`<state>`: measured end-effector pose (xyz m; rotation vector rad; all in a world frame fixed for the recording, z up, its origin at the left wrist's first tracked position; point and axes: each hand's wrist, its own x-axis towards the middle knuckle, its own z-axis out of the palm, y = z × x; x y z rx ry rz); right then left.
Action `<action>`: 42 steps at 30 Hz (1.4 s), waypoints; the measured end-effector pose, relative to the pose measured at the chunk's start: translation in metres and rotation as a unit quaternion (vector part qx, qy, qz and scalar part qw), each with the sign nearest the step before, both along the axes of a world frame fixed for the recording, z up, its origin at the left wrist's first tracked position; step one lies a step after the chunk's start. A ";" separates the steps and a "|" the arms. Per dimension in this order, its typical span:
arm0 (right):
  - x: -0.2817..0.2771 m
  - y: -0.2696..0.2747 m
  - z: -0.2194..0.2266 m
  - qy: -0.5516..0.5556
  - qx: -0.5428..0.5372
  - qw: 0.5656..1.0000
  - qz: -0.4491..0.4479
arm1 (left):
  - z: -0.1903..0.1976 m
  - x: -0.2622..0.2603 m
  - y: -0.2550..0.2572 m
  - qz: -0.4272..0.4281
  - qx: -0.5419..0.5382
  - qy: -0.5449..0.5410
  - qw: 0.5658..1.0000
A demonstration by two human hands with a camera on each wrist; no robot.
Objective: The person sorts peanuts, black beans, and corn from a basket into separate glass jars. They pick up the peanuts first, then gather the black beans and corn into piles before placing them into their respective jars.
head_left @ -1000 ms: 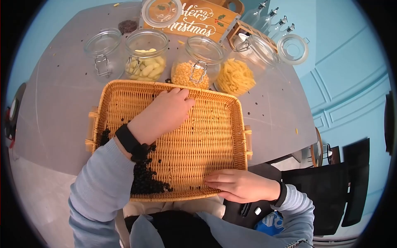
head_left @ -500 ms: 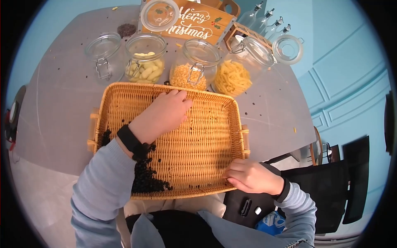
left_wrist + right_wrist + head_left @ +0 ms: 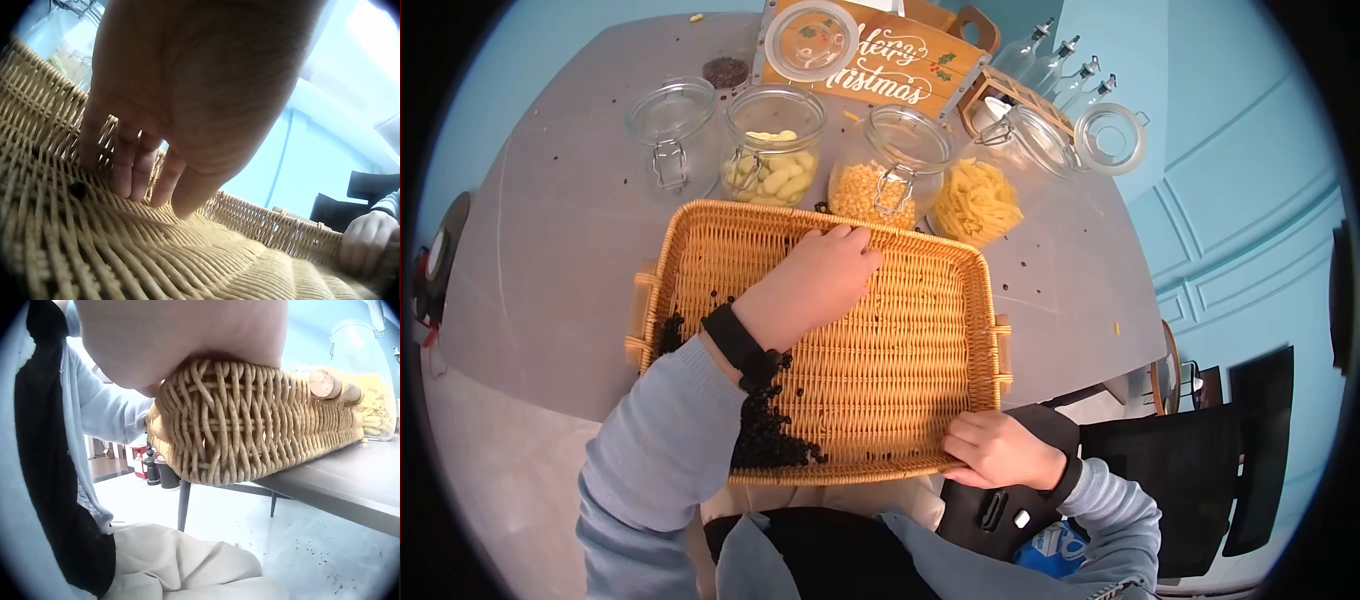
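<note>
A rectangular wicker basket (image 3: 900, 350) with wooden side handles hangs over the table's near edge. My left hand (image 3: 825, 280) reaches into it by the far wall. In the left wrist view its fingers (image 3: 147, 169) point down, tips at the woven bottom, with a single dark bean (image 3: 78, 189) beside them. My right hand (image 3: 1003, 450) holds the basket's near right corner, fingers over the rim. Black beans (image 3: 775, 435) lie heaped along the near left side, partly hidden by my left forearm. More are scattered over the weave.
Behind the basket stand glass jars: an empty-looking one (image 3: 672, 150), one with pale yellow pieces (image 3: 772, 178), one with corn kernels (image 3: 870, 195) and one with penne pasta (image 3: 977, 205). A Christmas sign (image 3: 890, 60) and bottles (image 3: 1055, 70) are farther back. Stray beans dot the grey table (image 3: 560, 260).
My right hand has slid right, from inside the basket's near wall to its near right corner, where it grips the rim. My left hand stays by the far wall.
</note>
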<state>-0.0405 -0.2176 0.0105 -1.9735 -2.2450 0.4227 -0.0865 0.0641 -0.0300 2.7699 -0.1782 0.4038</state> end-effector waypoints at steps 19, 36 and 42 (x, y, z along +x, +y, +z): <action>-0.002 -0.001 -0.014 -0.011 0.059 0.998 -0.013 | -0.001 0.001 -0.001 0.013 0.009 0.015 1.000; -0.004 -0.003 -0.022 -0.004 0.143 0.988 -0.060 | 0.002 0.001 -0.002 0.019 0.017 0.035 0.999; -0.005 -0.003 -0.021 0.009 0.149 0.986 -0.070 | 0.001 0.002 -0.002 0.021 0.021 0.031 0.999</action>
